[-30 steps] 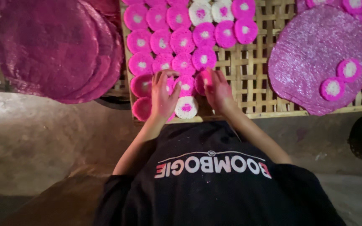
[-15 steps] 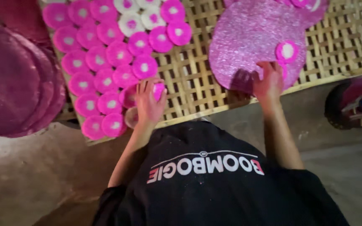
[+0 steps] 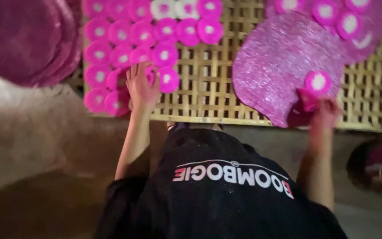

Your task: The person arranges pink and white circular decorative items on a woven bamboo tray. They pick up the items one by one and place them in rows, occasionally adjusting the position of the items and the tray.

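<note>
At the bamboo rack's [image 3: 208,95] near edge our right hand [image 3: 326,113] pinches a pink disc [image 3: 308,101] — left hand [image 3: 141,86], fingers spread, lies flat on the disc rows [image 3: 155,53] well apart

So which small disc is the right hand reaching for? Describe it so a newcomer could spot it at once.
Start at the big glittery purple-pink sheet on the right of the bamboo lattice tray. Near its lower edge, just above the right hand, lies one small pink disc with a white centre. It sits alone, apart from the others clustered at the sheet's top.
</note>
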